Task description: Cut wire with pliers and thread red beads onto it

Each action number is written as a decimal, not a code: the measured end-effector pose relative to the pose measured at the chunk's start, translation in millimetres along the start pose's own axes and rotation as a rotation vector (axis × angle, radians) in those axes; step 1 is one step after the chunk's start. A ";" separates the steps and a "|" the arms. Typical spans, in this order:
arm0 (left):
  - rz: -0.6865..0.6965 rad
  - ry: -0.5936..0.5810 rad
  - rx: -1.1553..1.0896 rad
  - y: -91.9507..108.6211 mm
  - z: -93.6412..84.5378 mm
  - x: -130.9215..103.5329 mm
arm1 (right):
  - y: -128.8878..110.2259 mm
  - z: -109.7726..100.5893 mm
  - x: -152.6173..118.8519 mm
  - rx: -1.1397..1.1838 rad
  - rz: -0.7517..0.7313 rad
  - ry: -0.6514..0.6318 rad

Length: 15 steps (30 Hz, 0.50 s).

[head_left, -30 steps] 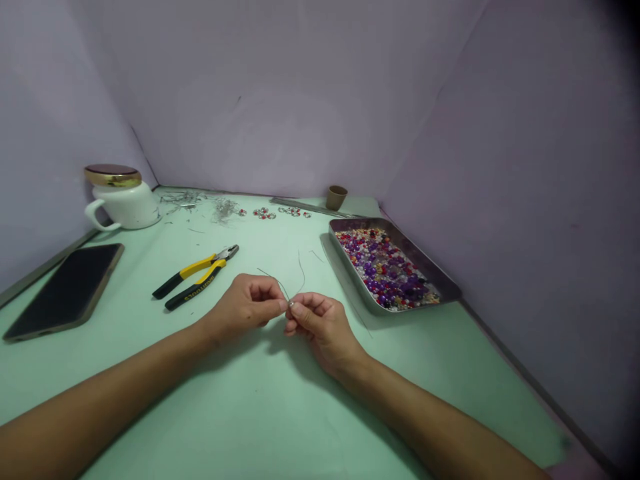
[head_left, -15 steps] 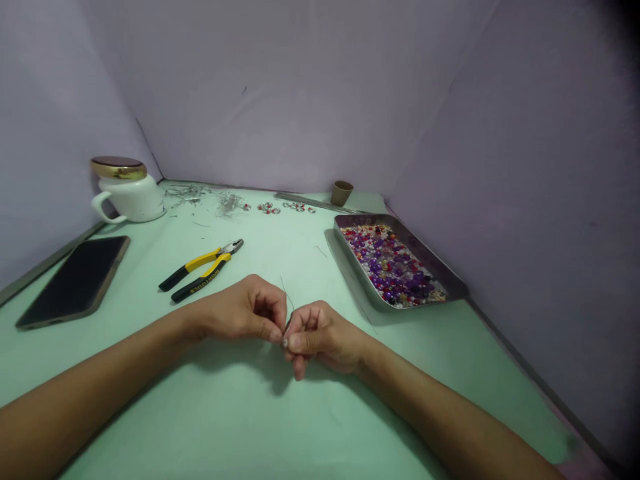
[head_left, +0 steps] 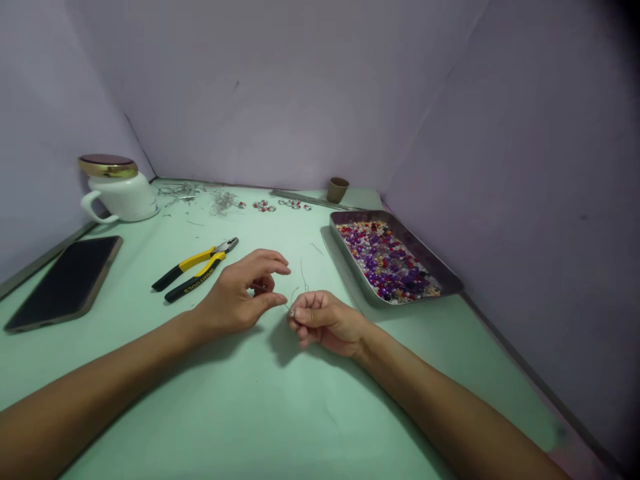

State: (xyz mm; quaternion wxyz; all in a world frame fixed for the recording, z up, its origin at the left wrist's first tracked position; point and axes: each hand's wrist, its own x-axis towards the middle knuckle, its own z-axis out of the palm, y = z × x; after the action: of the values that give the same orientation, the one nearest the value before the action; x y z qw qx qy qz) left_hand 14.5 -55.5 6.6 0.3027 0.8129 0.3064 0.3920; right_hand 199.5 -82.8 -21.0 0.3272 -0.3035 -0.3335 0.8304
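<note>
Just right of the middle, my right hand [head_left: 327, 320] pinches a small beaded wire piece [head_left: 292, 312] between thumb and fingers. Thin wire ends [head_left: 303, 273] stick up from it. To its left is my left hand [head_left: 247, 293], its thumb and forefinger spread apart. The left thumb tip is close to the piece; whether it touches a wire end cannot be made out. Pliers [head_left: 197, 267] with yellow and black handles lie on the table just beyond my left hand.
A metal tray [head_left: 345, 257] of mixed beads lies at the right. Behind are a small brown cup [head_left: 337, 190], beaded pieces [head_left: 263, 206] and wire scraps [head_left: 223, 202]. At the left are a lidded white mug [head_left: 127, 198] and a phone [head_left: 67, 280].
My left hand has let go of the piece; its fingers have opened and lifted up and away. My right hand still holds the piece, slightly higher, and more wire shows. The view has shifted slightly.
</note>
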 end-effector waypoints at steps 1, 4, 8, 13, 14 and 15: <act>0.019 0.018 0.026 -1.2 0.9 0.0 | -0.3 -0.3 0.8 -0.004 -0.020 0.016; 0.109 -0.037 0.023 1.9 1.0 -0.1 | -0.4 0.5 1.1 -0.022 -0.037 0.032; 0.156 -0.326 -0.057 12.4 -3.7 1.4 | 0.1 2.2 -0.8 -0.077 0.029 -0.026; 0.165 -0.500 -0.007 15.3 -9.1 4.2 | 0.7 1.5 -1.4 -0.082 0.072 -0.051; 0.156 -0.484 0.020 14.3 -9.5 4.5 | 1.0 1.1 -1.2 -0.080 0.065 -0.050; 0.145 -0.463 0.046 13.1 -9.6 4.6 | 1.3 0.8 -1.1 -0.078 0.057 -0.047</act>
State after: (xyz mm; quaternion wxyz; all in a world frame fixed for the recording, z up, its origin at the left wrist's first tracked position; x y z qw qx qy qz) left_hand 12.3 -58.0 23.2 0.3173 0.9077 0.1785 0.2088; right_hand 199.1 -84.6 -21.2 0.2834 -0.3060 -0.3646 0.8326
